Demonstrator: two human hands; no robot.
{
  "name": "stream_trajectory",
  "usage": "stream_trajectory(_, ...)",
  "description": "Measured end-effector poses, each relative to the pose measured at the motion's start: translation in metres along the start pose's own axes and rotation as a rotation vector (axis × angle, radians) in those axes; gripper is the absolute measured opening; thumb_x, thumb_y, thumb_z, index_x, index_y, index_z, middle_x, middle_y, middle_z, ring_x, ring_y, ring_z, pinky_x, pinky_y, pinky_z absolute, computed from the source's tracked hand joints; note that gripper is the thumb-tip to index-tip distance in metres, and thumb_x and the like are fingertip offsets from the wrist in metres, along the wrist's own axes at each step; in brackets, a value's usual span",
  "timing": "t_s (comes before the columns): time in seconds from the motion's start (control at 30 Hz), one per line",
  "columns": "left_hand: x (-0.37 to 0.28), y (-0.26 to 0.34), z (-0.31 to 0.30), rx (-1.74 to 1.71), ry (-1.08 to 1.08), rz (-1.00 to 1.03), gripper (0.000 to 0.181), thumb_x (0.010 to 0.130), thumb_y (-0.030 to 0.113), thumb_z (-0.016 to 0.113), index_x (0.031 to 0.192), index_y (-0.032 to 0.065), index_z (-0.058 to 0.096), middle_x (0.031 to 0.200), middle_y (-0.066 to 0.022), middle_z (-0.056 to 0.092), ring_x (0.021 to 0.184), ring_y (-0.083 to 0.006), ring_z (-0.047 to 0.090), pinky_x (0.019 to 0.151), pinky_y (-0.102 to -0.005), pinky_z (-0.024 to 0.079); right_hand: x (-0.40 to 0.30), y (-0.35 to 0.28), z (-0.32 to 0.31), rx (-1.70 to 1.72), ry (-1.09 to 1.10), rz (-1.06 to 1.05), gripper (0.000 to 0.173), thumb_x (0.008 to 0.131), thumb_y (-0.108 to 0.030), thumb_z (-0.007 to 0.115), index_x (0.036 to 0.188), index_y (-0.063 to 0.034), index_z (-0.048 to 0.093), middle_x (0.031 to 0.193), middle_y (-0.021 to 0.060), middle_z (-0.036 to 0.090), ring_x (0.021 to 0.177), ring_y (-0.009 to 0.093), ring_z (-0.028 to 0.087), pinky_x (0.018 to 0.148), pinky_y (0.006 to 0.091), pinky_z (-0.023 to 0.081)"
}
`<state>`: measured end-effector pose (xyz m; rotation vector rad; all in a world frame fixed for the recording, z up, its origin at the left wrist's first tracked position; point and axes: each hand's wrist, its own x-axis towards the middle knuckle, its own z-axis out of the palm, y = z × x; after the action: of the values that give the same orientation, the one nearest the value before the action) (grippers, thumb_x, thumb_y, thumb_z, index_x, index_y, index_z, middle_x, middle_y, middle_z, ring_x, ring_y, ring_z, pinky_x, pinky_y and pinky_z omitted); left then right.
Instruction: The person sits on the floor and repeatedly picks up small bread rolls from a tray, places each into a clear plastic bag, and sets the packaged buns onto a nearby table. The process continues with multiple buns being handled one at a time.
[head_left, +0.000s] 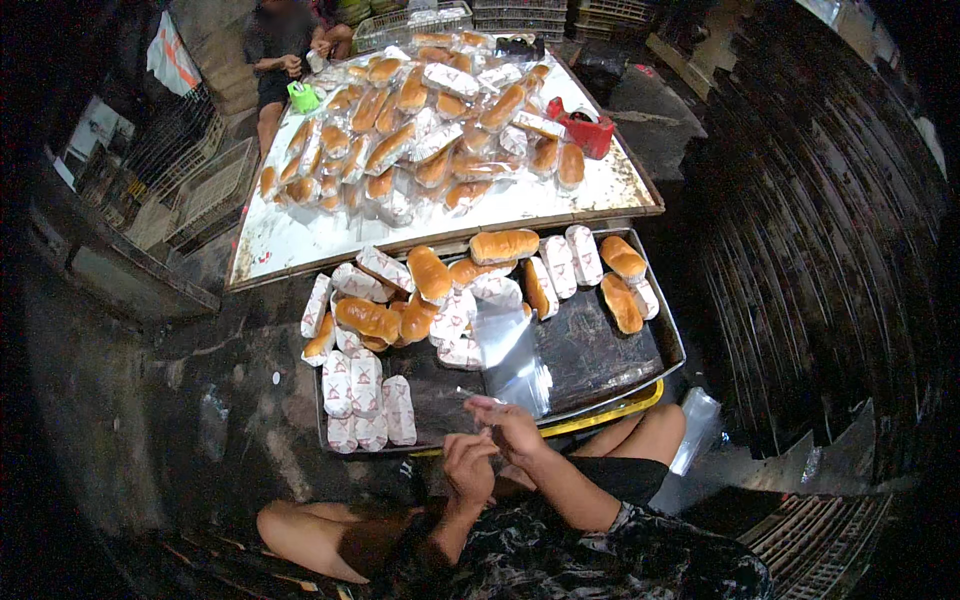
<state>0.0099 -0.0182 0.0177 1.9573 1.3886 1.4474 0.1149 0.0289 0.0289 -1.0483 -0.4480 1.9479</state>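
Observation:
My left hand (470, 466) and my right hand (510, 430) are close together just in front of the near edge of a dark metal tray (427, 386). A thin, pale item shows at the fingertips of my right hand; what it is cannot be told. The fingers of my left hand are curled, and whether they hold anything is unclear. Clear plastic bags (510, 360) lie on the tray just beyond my hands. Bread rolls (367, 319) in printed paper wrappers lie in the tray, some brown side up, others wrapper side up (400, 410).
A white-topped table (300, 247) beyond the tray holds many bagged rolls (390, 148), a red tape dispenser (589, 135) and a green one (303, 97). Another person (281, 45) sits at its far left. Plastic crates (214, 187) stand left; plastic sheets (696, 427) lie by my right knee.

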Motion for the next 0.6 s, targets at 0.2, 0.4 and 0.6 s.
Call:
stream_trajectory(0.2,0.011,0.002,0.016,-0.774,0.339,-0.745,0.052,0.082,0.012,0.052,0.127,0.0082,0.027,0.124,-0.0118,0.039,0.106,-0.0238,0.043,0.087,-0.0372,0.037,0.011,0.002,0.02,0.664,-0.089,-0.177,0.045,0.088,-0.024,0.041,0.124,0.0018,0.032,0.124,0.0172,0.038,0.113,0.025,0.041,0.092,0.0344,0.038)
stream_trajectory(0.4,0.006,-0.089,-0.043,-1.172,0.65,-1.046,0.027,0.081,0.009,0.052,0.108,0.0095,0.044,0.097,-0.006,0.049,0.091,-0.0167,0.049,0.077,-0.032,0.045,0.06,0.004,-0.032,-0.562,-0.032,0.077,0.04,0.081,-0.013,0.049,0.118,-0.0003,0.043,0.116,0.0155,0.048,0.104,0.029,0.048,0.09,0.0406,0.037)
stream_trajectory(0.6,0.04,-0.059,-0.054,-1.141,0.75,-1.071,0.048,0.079,0.018,0.051,0.123,0.0113,0.034,0.111,-0.0083,0.043,0.104,-0.0243,0.044,0.085,-0.0413,0.04,0.166,-0.062,-0.137,-1.632,0.843,-0.598,0.04,0.078,-0.029,0.053,0.11,-0.0053,0.05,0.12,0.0214,0.038,0.105,0.037,0.038,0.086,0.0451,0.035)
